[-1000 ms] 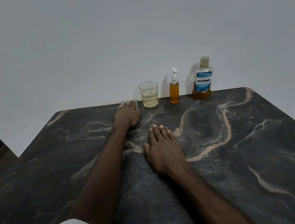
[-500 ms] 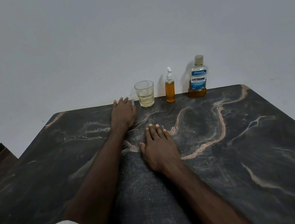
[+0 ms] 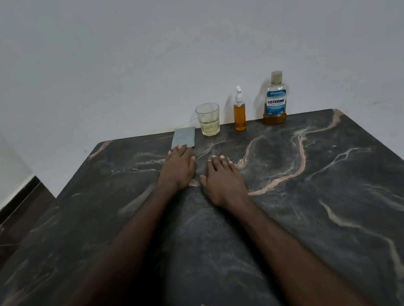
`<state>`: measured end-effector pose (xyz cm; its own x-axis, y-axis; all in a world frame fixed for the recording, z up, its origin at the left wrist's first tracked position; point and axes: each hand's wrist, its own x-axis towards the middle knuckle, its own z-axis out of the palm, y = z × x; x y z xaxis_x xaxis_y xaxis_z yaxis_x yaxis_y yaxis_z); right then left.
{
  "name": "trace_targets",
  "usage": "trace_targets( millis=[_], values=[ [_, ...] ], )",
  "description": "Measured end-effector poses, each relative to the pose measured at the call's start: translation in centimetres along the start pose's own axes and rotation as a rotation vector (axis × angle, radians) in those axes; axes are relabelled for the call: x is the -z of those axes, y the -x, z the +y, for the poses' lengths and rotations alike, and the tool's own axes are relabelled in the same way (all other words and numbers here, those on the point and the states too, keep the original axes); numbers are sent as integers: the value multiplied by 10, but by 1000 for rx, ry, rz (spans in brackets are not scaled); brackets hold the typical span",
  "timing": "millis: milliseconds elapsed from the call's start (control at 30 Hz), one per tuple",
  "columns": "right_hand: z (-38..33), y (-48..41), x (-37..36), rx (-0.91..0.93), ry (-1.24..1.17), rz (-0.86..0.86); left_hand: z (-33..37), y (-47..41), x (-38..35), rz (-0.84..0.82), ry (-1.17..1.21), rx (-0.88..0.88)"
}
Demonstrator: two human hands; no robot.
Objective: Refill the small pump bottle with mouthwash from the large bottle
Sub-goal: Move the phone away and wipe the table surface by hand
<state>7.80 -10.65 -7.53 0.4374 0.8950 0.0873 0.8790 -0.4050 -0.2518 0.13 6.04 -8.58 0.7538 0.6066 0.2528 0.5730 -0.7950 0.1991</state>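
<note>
A dark marble-patterned table (image 3: 312, 201) with pale pink veins is pushed against a plain grey-white wall (image 3: 177, 49), and everything the task needs stands in a row along its far edge.

The left hand (image 3: 177, 169) lies flat on the stone, palm down, fingers spread loosely and gripping nothing; its fingertips touch the near edge of a flat pale grey-blue rectangular pad (image 3: 183, 137). Just beside it, the right hand (image 3: 223, 180) also rests open and empty on the surface.

Beyond the pad, to its right, stands a clear faceted drinking glass (image 3: 208, 119) holding a shallow layer of pale yellowish liquid. Next in line is the small amber pump bottle (image 3: 239, 114) with a white nozzle, upright and apparently quite full already. Furthest right is the large clear mouthwash bottle (image 3: 274, 101) with a blue label and its cap on; only a low band of amber liquid shows at the bottom.

Nothing has been opened, so the refill looks unstarted. The three vessels stand near one another, so a reach for the large bottle could knock the narrow pump bottle or the glass over. The small bottle's narrow neck, and little spare room inside, make spilling or overflow likely if the pour is quick.
</note>
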Motion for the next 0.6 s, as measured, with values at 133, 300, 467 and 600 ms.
trace_targets(
  millis=[133, 300, 467, 600],
  values=[
    [-4, 6, 8, -1, -42, 107, 6, 27, 4, -67, 15, 55],
    [-14, 18, 22, 52, 65, 155, 22, 63, 10, -83, -17, 75],
    [-21, 36, 29, 103, 145, 188, 29, 94, 18, -92, 5, 98],
    [-18, 54, 27, 134, 142, 244, 31, 108, 25, -103, 17, 103]
  ],
)
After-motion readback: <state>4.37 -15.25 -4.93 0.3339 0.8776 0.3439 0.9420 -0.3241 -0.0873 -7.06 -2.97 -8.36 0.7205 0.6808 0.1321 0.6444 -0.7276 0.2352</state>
